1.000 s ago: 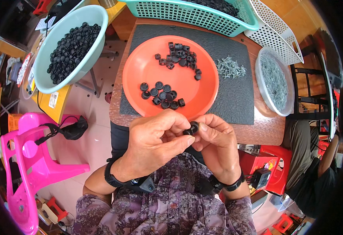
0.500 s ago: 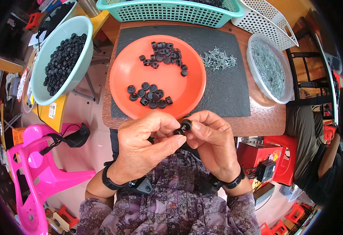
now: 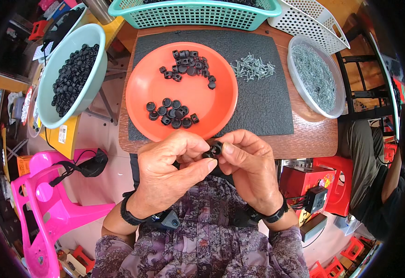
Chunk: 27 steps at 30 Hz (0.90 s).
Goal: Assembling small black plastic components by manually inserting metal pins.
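In front of my chest both hands hold small round black plastic pieces [image 3: 216,148] pinched together at the fingertips. My left hand [image 3: 165,169] grips from the left with thumb and forefinger, its other fingers curled. My right hand [image 3: 253,169] presses its thumb against the right side of the pieces. Fingers hide part of them. Just beyond stands an orange bowl [image 3: 142,76] with two groups of black pieces: blocky ones with holes [image 3: 191,71] at the back, round caps [image 3: 176,123] nearer me.
Small silvery metal pieces [image 3: 253,67] lie on a dark mat [image 3: 267,106]. A clear tub [image 3: 299,92] of similar pieces stands right. Turquoise basket [image 3: 193,19] and white basket [image 3: 304,23] line the back. Left are a pale-blue basin [image 3: 98,60] of black pieces and a pink chair [image 3: 68,199].
The table and bowl sit slightly farther left in the picture. Both hands keep their pinch, and the black pieces between the fingertips have shifted and turned a little.
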Motion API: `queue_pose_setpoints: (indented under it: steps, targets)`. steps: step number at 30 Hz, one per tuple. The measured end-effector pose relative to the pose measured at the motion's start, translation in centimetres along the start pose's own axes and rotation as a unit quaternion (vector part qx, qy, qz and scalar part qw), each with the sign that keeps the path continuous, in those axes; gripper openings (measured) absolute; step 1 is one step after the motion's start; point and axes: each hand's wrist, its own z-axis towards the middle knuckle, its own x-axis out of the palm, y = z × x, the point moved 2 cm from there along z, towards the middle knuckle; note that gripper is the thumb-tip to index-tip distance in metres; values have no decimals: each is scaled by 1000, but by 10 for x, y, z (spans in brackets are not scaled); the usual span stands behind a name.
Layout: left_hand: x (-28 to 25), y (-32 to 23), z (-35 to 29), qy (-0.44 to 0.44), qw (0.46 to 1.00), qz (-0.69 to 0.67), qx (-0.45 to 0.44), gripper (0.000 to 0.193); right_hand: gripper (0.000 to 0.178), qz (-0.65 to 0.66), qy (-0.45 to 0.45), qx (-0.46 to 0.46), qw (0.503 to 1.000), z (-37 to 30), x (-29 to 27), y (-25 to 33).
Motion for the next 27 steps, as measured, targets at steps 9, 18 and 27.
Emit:
queue_pose_setpoints:
  steps: [9,18,27]
  targets:
    - [1,-1,0,-8,1000,14,5,15,11,-15,-6,-8,1000,-1,1,-2]
    - [1,-1,1,0,1000,16,12,13,10,-30,-21,-15,999,0,1,-4]
    - [-3,-1,4,23,992,103,75,15,9,-36,-20,-21,999,1,0,-3]
